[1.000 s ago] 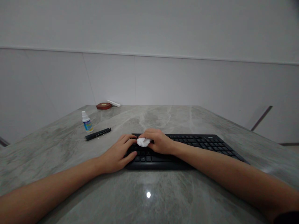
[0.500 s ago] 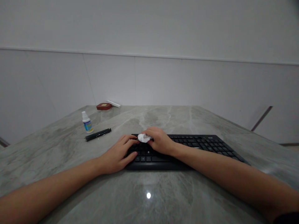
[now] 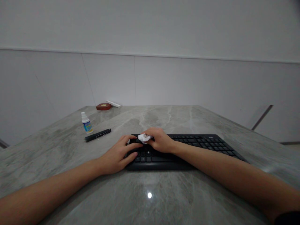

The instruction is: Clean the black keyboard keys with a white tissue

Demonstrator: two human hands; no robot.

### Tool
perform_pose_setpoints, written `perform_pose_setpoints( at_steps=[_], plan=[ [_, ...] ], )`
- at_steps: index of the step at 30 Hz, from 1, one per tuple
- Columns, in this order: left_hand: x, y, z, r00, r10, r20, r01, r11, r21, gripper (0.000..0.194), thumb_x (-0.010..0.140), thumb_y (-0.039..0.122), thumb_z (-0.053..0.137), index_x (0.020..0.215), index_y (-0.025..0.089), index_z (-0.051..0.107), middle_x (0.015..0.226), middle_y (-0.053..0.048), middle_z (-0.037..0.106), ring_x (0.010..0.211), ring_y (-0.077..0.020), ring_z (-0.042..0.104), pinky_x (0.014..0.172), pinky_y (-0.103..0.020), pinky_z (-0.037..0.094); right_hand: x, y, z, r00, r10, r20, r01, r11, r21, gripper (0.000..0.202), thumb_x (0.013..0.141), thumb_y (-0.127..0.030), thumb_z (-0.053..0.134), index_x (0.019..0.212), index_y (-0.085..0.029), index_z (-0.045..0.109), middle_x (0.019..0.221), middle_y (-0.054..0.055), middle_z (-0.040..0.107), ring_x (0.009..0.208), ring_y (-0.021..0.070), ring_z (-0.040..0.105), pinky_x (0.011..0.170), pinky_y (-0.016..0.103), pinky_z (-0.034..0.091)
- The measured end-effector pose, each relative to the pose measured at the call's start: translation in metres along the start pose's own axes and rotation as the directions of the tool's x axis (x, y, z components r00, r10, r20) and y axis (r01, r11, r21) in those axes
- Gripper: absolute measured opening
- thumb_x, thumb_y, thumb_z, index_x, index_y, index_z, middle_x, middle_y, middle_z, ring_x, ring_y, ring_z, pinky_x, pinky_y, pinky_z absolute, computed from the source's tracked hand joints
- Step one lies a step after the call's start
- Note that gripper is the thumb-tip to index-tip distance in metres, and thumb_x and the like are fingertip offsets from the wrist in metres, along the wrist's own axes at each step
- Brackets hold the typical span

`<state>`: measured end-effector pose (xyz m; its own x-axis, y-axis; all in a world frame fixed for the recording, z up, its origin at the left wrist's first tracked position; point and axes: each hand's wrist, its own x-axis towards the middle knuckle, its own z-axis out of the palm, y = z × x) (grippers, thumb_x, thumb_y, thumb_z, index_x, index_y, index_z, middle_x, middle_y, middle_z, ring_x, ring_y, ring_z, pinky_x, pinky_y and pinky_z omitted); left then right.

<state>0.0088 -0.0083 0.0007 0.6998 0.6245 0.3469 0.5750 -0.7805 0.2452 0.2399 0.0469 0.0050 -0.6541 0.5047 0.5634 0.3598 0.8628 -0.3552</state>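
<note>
Much of the white wad (image 3: 143, 137) is hidden inside the right hand (image 3: 159, 141), whose fingers are closed together around it, so its material cannot be made out; only a small crumpled part is seen at the fingertips. The wad is held against the far left keys of the black keyboard (image 3: 201, 145), just beside the fingertips of the left hand (image 3: 118, 154). The left hand is laid flat with its fingers spread apart over the left end of the keyboard, holding nothing, and the keys beneath both hands are covered. The near left corner of the keyboard is masked by the left palm, and both forearms are cut off at the lower edge of the view. The print on the small white bottle (image 3: 86, 122) is too small to be read; the bottle is stood upright to the far left, with a black pen (image 3: 97, 135) lying just near it and well apart from the hands. A brown box (image 3: 103, 106) and a white strip (image 3: 113, 103) are seen by the far edge of the grey marbled surface (image 3: 164, 193), against the wall. Open room is left on the surface to the near side of the keyboard, beyond it, and to its right.
</note>
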Motion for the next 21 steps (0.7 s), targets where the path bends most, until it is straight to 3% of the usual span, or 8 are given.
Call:
perform_pose_setpoints(
  at_steps=[9, 15, 21],
  plan=[
    [0.0003, -0.0004, 0.0009, 1.000, -0.006, 0.005, 0.006, 1.000, 0.006, 0.036, 0.097, 0.027, 0.045, 0.132, 0.028, 0.052, 0.135, -0.008, 0.041, 0.126, -0.0265, 0.041, 0.108, -0.046, 0.037, -0.0006, -0.0022, -0.0002, 0.997, 0.062, -0.049, -0.068, 0.987, -0.146, 0.011, 0.072, -0.005, 0.059, 0.072, -0.016, 0.059, 0.073, 0.005, 0.064, 0.072, 0.0180, 0.056, 0.067, 0.027, 0.040],
    [0.0004, 0.0009, 0.0000, 1.000, -0.001, -0.003, 0.001, 1.000, 0.001, 0.036, 0.096, 0.027, 0.045, 0.131, 0.028, 0.052, 0.135, -0.008, 0.043, 0.125, -0.0266, 0.042, 0.108, -0.046, 0.038, -0.0004, -0.0031, 0.0000, 0.999, 0.032, -0.022, -0.034, 0.996, -0.087, 0.012, 0.077, -0.009, 0.060, 0.085, -0.015, 0.065, 0.085, 0.007, 0.069, 0.081, 0.0190, 0.060, 0.075, 0.029, 0.043],
    [0.0010, 0.0010, 0.0001, 1.000, 0.000, -0.012, 0.000, 1.000, -0.001, 0.036, 0.096, 0.027, 0.046, 0.131, 0.027, 0.053, 0.134, -0.008, 0.045, 0.122, -0.0265, 0.044, 0.107, -0.045, 0.039, 0.0004, -0.0005, 0.0003, 1.000, -0.025, -0.010, 0.025, 1.000, -0.019, 0.008, 0.082, -0.013, 0.061, 0.088, -0.015, 0.066, 0.083, 0.006, 0.069, 0.079, 0.0171, 0.060, 0.074, 0.027, 0.043]
  ],
)
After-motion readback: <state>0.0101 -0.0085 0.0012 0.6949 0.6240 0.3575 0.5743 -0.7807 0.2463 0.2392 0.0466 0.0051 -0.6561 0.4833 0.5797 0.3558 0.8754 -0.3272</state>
